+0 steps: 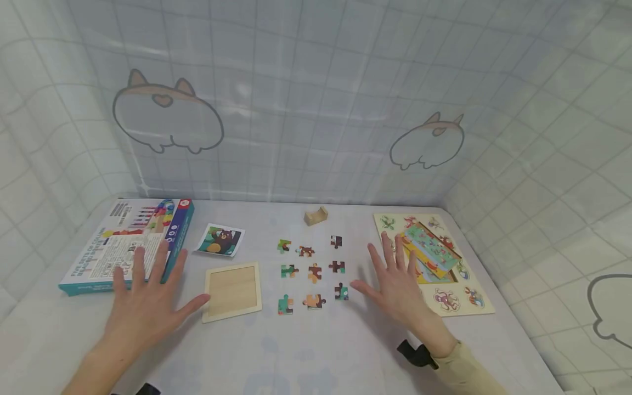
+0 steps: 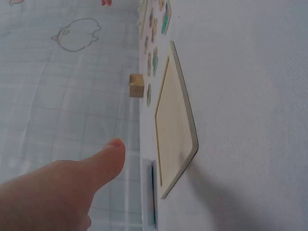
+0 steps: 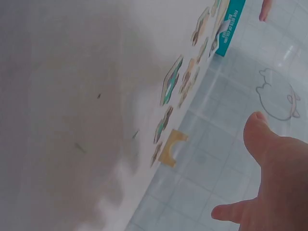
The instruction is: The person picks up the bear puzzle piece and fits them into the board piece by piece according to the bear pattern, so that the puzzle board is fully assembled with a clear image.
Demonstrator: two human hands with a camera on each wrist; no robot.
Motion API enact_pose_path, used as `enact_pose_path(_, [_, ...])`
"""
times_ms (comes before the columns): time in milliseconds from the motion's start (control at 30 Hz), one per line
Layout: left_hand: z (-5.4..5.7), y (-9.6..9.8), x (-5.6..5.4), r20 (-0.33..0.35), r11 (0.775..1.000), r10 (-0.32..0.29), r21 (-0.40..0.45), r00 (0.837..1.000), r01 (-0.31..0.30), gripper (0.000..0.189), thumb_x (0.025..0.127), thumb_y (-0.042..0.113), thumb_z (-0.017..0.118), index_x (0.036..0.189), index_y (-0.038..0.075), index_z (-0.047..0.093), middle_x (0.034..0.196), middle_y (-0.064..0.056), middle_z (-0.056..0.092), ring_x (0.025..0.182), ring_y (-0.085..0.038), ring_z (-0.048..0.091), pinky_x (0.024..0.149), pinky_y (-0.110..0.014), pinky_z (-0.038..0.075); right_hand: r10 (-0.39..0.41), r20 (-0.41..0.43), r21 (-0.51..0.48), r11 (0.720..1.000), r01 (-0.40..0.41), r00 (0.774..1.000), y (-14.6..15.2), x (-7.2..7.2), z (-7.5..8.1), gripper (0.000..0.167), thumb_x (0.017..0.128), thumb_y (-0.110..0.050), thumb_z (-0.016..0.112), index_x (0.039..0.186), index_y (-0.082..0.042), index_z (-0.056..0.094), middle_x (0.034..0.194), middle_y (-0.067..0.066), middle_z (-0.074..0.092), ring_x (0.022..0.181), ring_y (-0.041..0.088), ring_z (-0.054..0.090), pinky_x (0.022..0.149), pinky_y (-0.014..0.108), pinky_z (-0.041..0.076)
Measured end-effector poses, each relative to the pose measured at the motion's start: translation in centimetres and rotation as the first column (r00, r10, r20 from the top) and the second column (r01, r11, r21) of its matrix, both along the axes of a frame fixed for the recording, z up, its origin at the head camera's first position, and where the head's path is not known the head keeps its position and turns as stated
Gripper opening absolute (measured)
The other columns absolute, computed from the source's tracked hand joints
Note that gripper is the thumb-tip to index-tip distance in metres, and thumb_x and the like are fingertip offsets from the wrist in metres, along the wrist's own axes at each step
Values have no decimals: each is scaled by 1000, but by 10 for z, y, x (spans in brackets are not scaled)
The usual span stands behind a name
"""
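My left hand (image 1: pixel 144 310) is held over the table with its fingers spread and nothing in it. Its fingers overlap the front of a boxed set in the head view, and its thumb reaches the left edge of a shallow square wooden tray (image 1: pixel 232 292). Several loose jigsaw pieces (image 1: pixel 314 272) with parts of a bear picture lie in loose rows right of the tray. My right hand (image 1: pixel 399 291), also spread and holding nothing, hovers right of those pieces, its thumb near a green and dark piece (image 1: pixel 341 292). In both wrist views the thumbs stand apart from the table.
At the left lies the teal-edged box (image 1: pixel 113 236). A bear picture card (image 1: pixel 221 240) is behind the tray. A small notched wooden block (image 1: pixel 316 216) stands at the back. On the right, a sea-animal board (image 1: pixel 474 307) bears colourful picture puzzles (image 1: pixel 432 248).
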State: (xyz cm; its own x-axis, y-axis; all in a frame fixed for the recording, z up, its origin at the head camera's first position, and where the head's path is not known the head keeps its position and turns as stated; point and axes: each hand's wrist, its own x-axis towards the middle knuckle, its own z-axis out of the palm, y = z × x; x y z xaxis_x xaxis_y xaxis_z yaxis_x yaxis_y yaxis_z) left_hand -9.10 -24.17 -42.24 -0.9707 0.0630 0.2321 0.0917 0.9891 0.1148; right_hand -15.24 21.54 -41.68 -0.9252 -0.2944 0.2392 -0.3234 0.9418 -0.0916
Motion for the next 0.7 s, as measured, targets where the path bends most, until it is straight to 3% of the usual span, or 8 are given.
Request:
enact_pose_path(200, [-4, 9, 0, 42, 992, -106, 72, 993, 103, 105, 87, 71, 58, 157, 0, 24, 163, -28, 12, 150, -51, 4, 121, -65, -2, 36, 33, -69, 997, -33, 999, -11, 0, -3, 92, 87, -66, 62, 155, -10, 36, 168, 17, 7, 154, 42, 0, 118, 71, 7])
enact_pose_path(300, [-4, 16, 2, 120, 981, -162, 128, 980, 146, 108, 87, 72, 58, 155, -5, 25, 161, -30, 21, 149, -50, 16, 123, -62, 10, 69, 33, -125, 990, -65, 997, -20, 0, -5, 89, 88, -64, 63, 154, -9, 39, 167, 17, 12, 154, 42, 5, 119, 69, 9])
enact_pose_path(400, [-6, 20, 2, 216, 974, -187, 171, 958, 152, 112, 83, 76, 58, 153, -7, 28, 158, -31, 28, 145, -50, 27, 117, -63, 25, 108, 32, -190, 977, -100, 994, -28, 0, -7, 84, 89, -60, 64, 151, -8, 42, 166, 17, 18, 153, 41, 11, 119, 69, 13])
enact_pose_path(567, [-13, 21, 0, 324, 964, -205, 228, 923, 134, 120, 77, 82, 58, 152, -7, 30, 160, -29, 25, 145, -50, 25, 113, -67, 29, 174, 58, -331, 932, -145, 983, -45, -2, -9, 75, 92, -52, 66, 147, -7, 46, 162, 16, 30, 150, 37, 25, 120, 64, 19])
enact_pose_path(700, [-18, 18, -2, 325, 952, -226, 272, 919, 138, 119, 78, 80, 60, 154, -6, 28, 162, -27, 23, 147, -48, 23, 114, -67, 28, 234, 77, -446, 877, -177, 969, -59, -4, -13, 65, 95, -46, 65, 143, -6, 51, 156, 16, 40, 144, 35, 36, 116, 62, 29])
